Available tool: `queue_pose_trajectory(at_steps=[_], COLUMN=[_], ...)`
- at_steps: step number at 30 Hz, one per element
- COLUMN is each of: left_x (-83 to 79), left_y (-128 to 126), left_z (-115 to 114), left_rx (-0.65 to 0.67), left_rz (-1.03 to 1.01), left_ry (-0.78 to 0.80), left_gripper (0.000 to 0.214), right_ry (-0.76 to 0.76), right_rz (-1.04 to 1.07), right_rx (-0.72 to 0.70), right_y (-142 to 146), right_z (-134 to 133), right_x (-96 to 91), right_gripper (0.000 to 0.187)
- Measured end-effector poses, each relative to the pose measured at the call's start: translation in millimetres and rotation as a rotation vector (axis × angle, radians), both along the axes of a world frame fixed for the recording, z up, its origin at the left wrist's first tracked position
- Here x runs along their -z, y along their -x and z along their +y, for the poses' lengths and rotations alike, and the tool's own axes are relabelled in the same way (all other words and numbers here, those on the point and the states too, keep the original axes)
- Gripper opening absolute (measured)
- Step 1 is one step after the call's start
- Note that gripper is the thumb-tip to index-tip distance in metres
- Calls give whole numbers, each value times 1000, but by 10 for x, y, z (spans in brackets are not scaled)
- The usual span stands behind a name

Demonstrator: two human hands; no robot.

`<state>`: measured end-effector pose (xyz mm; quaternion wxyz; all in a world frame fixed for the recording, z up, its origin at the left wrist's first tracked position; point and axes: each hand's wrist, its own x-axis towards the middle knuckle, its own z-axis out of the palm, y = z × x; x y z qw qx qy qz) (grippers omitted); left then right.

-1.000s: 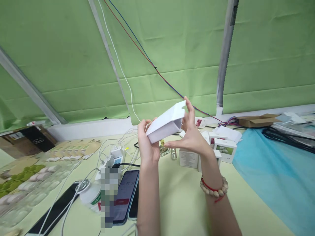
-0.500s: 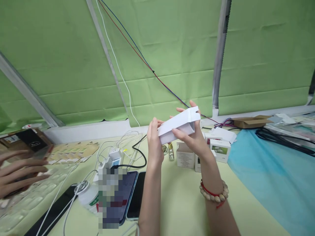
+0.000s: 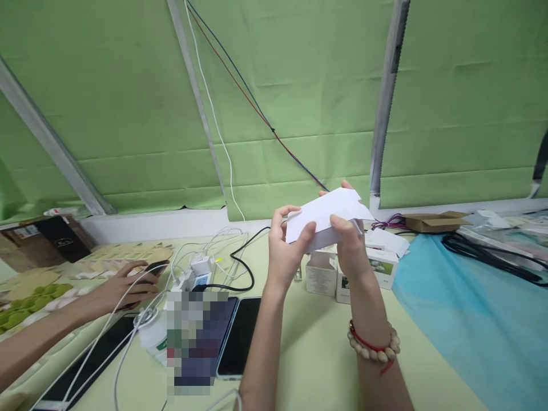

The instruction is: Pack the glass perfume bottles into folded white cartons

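I hold a white folding carton [image 3: 324,217] up in front of me with both hands, above the pale green table [image 3: 317,354]. My left hand [image 3: 285,251] pinches its left end with thumb and fingers. My right hand [image 3: 351,242], with a bead bracelet and a red cord at the wrist, grips its right end, where a pointed flap sticks out. Behind and below the carton stand small white product boxes [image 3: 322,274], one with a green picture [image 3: 382,266].
Another person's arm and hand [image 3: 124,288] reach in from the left to a dark object. Phones [image 3: 240,337], white charger cables [image 3: 201,268], a white bottle [image 3: 154,338] and a power strip lie at the front left. A blue cloth [image 3: 462,319] covers the right side.
The carton has been turned and squeezed flatter, its flap now pointing right. The other person's hand has come further in from the left onto the table.
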<state>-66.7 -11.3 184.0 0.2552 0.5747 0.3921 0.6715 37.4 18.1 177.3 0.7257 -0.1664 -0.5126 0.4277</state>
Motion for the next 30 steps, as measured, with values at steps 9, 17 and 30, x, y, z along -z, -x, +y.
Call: queue_pose_trajectory(at_steps=[9, 17, 30], left_x=[17, -21, 24], left_y=[7, 219, 190], left_z=[132, 195, 235], left_rx=[-193, -205, -125], left_rz=[-81, -144, -114], left_ry=[-92, -61, -39], left_gripper=[50, 49, 51], right_ry=[-3, 10, -70], right_rz=[22, -121, -87], right_rx=[182, 179, 227], right_y=[115, 202, 183], right_z=[3, 79, 56], right_x=[-92, -41, -59], right_gripper=[62, 40, 28])
